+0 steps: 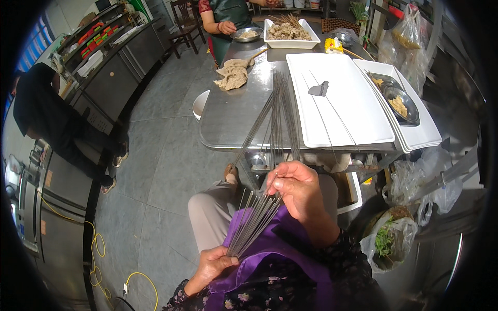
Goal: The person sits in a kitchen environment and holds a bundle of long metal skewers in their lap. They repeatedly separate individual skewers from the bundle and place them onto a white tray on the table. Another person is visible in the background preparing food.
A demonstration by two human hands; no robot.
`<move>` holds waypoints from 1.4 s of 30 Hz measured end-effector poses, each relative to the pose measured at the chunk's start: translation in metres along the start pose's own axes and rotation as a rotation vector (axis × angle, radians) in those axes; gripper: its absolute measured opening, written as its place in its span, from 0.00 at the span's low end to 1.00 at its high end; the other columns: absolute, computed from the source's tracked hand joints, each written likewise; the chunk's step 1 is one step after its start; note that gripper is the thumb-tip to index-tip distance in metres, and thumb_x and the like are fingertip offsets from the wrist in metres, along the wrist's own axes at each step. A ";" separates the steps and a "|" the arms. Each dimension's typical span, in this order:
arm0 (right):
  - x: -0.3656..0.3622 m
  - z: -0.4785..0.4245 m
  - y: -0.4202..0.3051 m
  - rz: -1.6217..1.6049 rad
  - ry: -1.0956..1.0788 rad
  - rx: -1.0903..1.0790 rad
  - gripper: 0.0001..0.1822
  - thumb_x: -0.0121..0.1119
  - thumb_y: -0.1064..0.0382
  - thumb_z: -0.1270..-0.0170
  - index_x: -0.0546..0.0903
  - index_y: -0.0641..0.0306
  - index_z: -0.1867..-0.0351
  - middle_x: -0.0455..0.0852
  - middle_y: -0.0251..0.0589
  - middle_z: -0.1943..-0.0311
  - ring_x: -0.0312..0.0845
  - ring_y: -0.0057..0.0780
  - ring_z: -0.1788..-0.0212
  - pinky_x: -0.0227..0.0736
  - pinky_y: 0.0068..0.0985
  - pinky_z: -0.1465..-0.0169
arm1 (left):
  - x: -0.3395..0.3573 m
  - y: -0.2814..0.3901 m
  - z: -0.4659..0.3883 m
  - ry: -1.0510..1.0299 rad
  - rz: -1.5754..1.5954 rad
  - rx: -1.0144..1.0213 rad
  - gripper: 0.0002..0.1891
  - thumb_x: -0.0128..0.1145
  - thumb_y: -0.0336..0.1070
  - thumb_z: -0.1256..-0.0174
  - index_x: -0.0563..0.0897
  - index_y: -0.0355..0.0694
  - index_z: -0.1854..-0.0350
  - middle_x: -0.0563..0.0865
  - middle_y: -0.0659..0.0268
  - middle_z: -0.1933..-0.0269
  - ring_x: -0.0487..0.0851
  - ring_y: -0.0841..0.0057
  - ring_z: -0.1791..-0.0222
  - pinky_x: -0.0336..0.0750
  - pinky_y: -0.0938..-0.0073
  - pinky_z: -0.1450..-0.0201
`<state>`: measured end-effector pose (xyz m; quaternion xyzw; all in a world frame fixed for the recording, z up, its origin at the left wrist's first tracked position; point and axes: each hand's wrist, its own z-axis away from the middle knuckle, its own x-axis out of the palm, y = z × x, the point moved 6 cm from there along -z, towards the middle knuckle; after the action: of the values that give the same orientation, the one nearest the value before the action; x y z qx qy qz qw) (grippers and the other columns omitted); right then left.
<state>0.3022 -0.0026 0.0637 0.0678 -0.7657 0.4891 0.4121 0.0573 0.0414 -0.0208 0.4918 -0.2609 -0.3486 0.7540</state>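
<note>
A fanned bundle of thin metal skewers (253,221) is gripped at its lower end by my left hand (214,264), above my purple apron (290,225). At the bundle's upper end my right hand (299,190) pinches a thin skewer end between thumb and fingers; how many it holds is hard to see. More long metal skewers (277,116) lie on the steel table (233,120), their ends reaching past its near edge. To their right, a flat white tray (350,112) carries two skewers and a dark grey scrap (319,89).
Stacked trays (422,134) at right hold metal bowls (402,105) of pale food. A tan cloth (233,74) lies at the table's left. Across it, a person (229,19) sits by a white tub (291,43) of skewered food. Another person (58,105) bends leftward. A yellow cable (95,237) crosses the floor.
</note>
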 end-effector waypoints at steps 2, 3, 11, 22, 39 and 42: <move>0.002 0.000 -0.001 -0.046 -0.016 0.030 0.07 0.52 0.78 0.51 0.74 0.71 0.69 0.78 0.45 0.72 0.74 0.27 0.73 0.72 0.23 0.66 | 0.000 0.000 0.000 0.000 -0.003 -0.011 0.05 0.59 0.22 0.51 0.80 0.31 0.71 0.82 0.68 0.73 0.76 0.86 0.73 0.71 0.87 0.68; 0.003 0.000 -0.001 -0.069 -0.024 0.045 0.06 0.53 0.78 0.51 0.74 0.71 0.69 0.78 0.45 0.71 0.74 0.27 0.73 0.72 0.23 0.65 | 0.001 0.000 0.000 -0.002 -0.002 -0.010 0.05 0.59 0.22 0.51 0.80 0.31 0.71 0.82 0.68 0.73 0.76 0.86 0.74 0.70 0.87 0.68; 0.000 0.001 0.000 -0.068 -0.039 0.042 0.07 0.54 0.78 0.52 0.75 0.70 0.69 0.78 0.45 0.72 0.74 0.27 0.74 0.73 0.24 0.66 | 0.001 0.003 0.000 -0.002 -0.050 0.004 0.05 0.60 0.23 0.52 0.80 0.32 0.71 0.82 0.69 0.74 0.75 0.87 0.74 0.70 0.87 0.69; -0.010 -0.009 -0.010 0.194 -0.011 0.073 0.03 0.54 0.74 0.51 0.77 0.72 0.75 0.79 0.42 0.76 0.74 0.24 0.75 0.69 0.20 0.67 | 0.004 0.010 0.000 -0.013 -0.095 -0.004 0.03 0.59 0.22 0.51 0.79 0.31 0.74 0.81 0.70 0.75 0.74 0.88 0.75 0.69 0.87 0.71; -0.061 0.015 0.027 0.235 -0.039 0.357 0.13 0.57 0.68 0.50 0.76 0.73 0.62 0.80 0.42 0.74 0.76 0.25 0.73 0.72 0.20 0.66 | 0.006 0.020 -0.001 0.029 -0.120 -0.074 0.02 0.56 0.21 0.49 0.77 0.32 0.77 0.82 0.65 0.77 0.76 0.84 0.77 0.70 0.85 0.72; -0.037 0.035 0.055 0.427 -0.468 0.441 0.14 0.59 0.67 0.50 0.76 0.72 0.62 0.80 0.41 0.72 0.77 0.25 0.70 0.72 0.18 0.65 | 0.005 0.015 -0.002 0.060 -0.025 -0.089 0.02 0.56 0.21 0.49 0.77 0.32 0.77 0.82 0.64 0.77 0.76 0.84 0.77 0.70 0.84 0.73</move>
<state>0.2790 -0.0136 -0.0067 0.1034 -0.7124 0.6882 0.0907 0.0659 0.0424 -0.0074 0.4711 -0.2162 -0.3547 0.7782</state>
